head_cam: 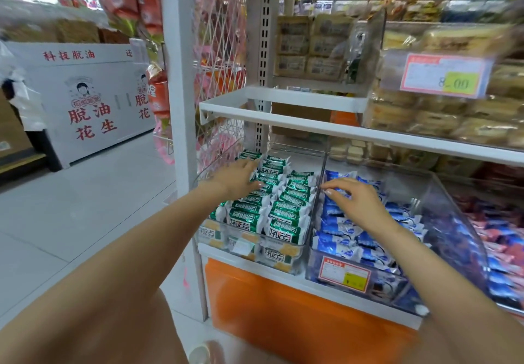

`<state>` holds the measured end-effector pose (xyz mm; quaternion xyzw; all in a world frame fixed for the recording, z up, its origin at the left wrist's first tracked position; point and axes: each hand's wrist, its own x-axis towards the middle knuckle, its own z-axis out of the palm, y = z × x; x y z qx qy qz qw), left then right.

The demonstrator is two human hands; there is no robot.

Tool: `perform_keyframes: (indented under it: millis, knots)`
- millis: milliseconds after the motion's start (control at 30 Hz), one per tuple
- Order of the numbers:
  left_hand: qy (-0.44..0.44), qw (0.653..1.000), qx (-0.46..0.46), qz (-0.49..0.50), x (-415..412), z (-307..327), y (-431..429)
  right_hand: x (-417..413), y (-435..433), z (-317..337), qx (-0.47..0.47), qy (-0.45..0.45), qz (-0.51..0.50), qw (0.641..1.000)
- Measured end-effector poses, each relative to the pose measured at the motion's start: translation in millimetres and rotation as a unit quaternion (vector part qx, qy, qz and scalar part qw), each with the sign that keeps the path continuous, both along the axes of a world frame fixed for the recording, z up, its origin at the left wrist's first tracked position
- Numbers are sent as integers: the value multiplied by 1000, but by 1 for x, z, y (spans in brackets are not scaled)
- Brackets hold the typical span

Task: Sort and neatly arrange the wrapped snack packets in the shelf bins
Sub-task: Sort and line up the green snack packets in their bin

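A person is reaching into two clear shelf bins: the left hand (238,177) is lying flat, fingers straight, on the green packets (286,213) in the left bin (255,251), while the right hand (358,200) is resting, fingers loosely bent and gripping nothing, on the blue packets (337,246) in the right bin (453,216), beside the divider (321,170)

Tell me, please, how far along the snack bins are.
Done: green packets lie in neat rows. In hand: left hand rests flat on the back rows; right hand reaches onto the blue packets, grip unclear. Remaining: the blue packets lie jumbled, needing straightening.
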<state>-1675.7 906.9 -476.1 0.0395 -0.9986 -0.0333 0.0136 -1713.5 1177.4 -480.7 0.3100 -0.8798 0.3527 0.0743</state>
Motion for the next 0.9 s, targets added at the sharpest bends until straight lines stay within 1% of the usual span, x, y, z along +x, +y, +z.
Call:
perform_keyframes:
  millis: [67,100,167,233,267,333,400,467,533,567,600,667,733,800,900]
  knots:
    - [19,996,-21,-82,-1,5,23,-1,4,-3,8,0,-5,1000]
    - [10,993,-24,-116,-3,6,36,-1,5,-4,8,0,-9,1000]
    - [-27,989,-16,-145,-14,4,57,0,5,-7,5,2,-20,1000]
    - [-47,990,4,-133,-27,1,72,-2,1,-7,17,6,-22,1000]
    - [-36,993,16,-115,-33,0,75,-5,-2,-5,27,10,-23,999]
    - [15,997,41,-57,-44,2,74,-17,-10,5,50,19,-31,998]
    - [52,998,42,-5,-54,5,64,-32,-18,17,83,26,-46,995]
    - [45,998,52,9,-61,5,53,-49,-29,26,139,16,-49,989]
    - [22,997,77,1,-67,2,44,-65,-43,28,188,-21,-50,981]
    - [17,996,85,-6,-70,0,42,-71,-51,28,216,-24,-57,975]
    - [17,996,92,-13,-73,-2,40,-76,-58,27,250,-8,-72,966]
    - [29,994,101,-28,-79,-5,38,-82,-69,30,337,53,-105,934]
    - [43,995,88,-35,-84,-8,37,-83,-74,36,409,108,-113,899]
    - [53,996,61,-33,-87,-9,38,-84,-77,40,443,129,-103,881]
    - [78,996,30,-30,-91,-8,40,-83,-78,40,458,115,-89,877]
